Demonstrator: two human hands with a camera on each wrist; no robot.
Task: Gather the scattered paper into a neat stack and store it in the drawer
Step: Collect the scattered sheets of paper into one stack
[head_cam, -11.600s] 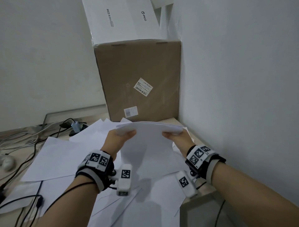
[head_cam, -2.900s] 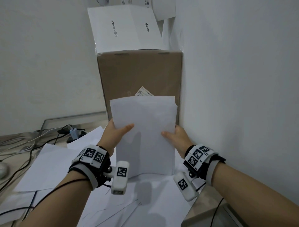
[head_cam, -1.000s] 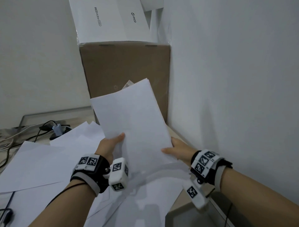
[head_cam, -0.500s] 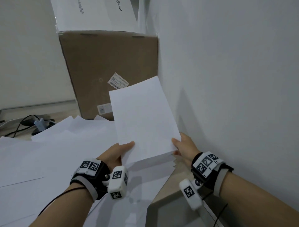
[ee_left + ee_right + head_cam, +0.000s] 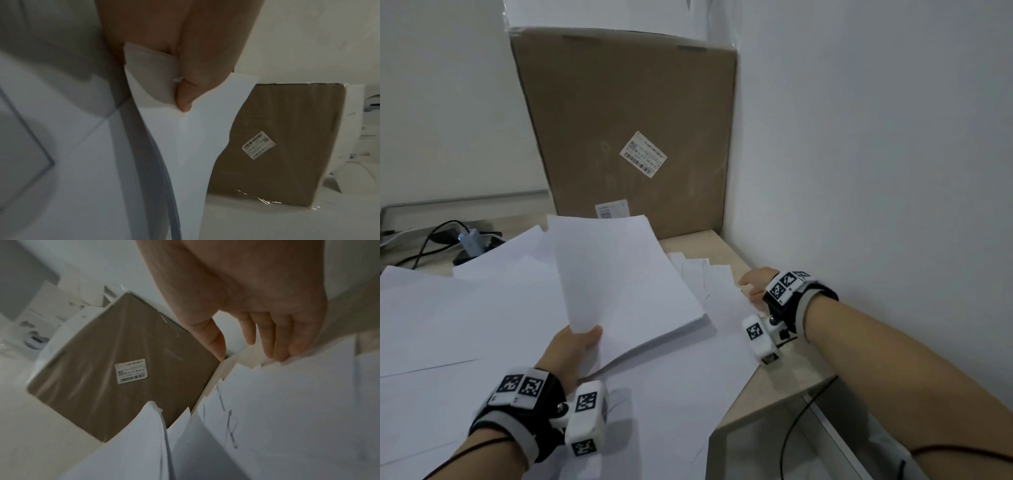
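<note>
My left hand (image 5: 580,341) holds a neat stack of white paper (image 5: 626,281) by its near left corner, low and tilted over the desk. In the left wrist view the thumb (image 5: 185,97) pinches that paper stack (image 5: 189,146) from above. My right hand (image 5: 749,286) is off the stack, near the wall at the right. Its straight fingers (image 5: 273,344) touch the far edges of several loose sheets (image 5: 287,402) fanned on the desk. More scattered loose sheets (image 5: 465,325) cover the desk on the left and in front.
A big cardboard box (image 5: 626,130) stands at the back against the right wall. Cables and a small adapter (image 5: 469,240) lie at the back left. The desk's wooden edge (image 5: 774,387) ends at the right front, with a grey unit (image 5: 753,452) below it.
My right hand has let go of the stack and moved right to the loose sheets by the wall. The left hand alone has lowered the stack from upright to nearly flat.
</note>
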